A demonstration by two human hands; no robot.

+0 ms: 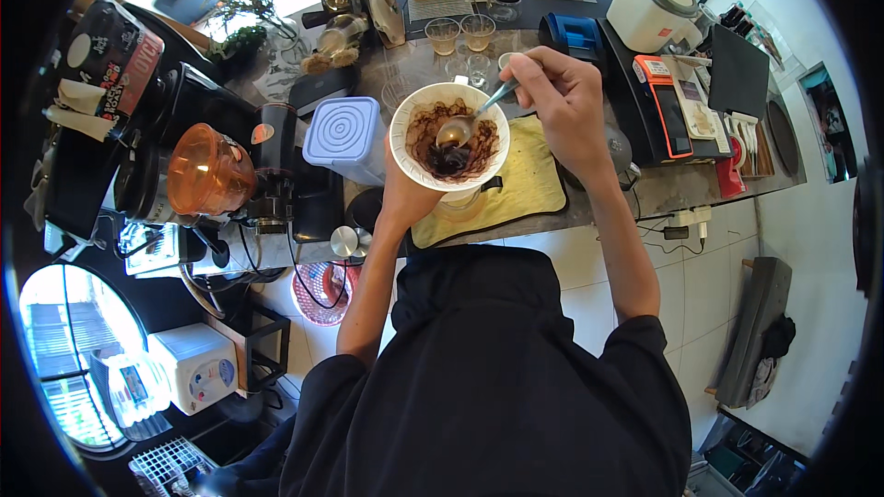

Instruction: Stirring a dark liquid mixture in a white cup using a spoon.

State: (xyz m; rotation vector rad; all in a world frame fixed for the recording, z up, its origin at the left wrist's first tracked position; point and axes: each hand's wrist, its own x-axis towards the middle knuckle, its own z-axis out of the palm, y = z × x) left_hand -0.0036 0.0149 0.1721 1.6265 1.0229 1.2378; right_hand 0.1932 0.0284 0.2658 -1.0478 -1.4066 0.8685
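My left hand [412, 195] is wrapped round the near left side of a white coffee dripper [399, 138], holding it tilted up. Inside, dark wet coffee grounds [448, 162] cling to the ribbed wall and pool at the bottom. A metal spoon [456, 132] reaches into the grounds, its bowl down in the dripper. Pinched at its handle end is my right hand [559, 101], above the dripper's right rim. Below the dripper, part of a clear glass vessel [463, 205] shows over a yellow cloth [527, 175].
Left of the dripper stands a lidded container [342, 132], beside a grinder with an orange hopper [210, 169]. Glass cups [443, 35] stand at the back. A white bin-shaped canister [652, 5] and an orange-edged card terminal [662, 106] are on the right.
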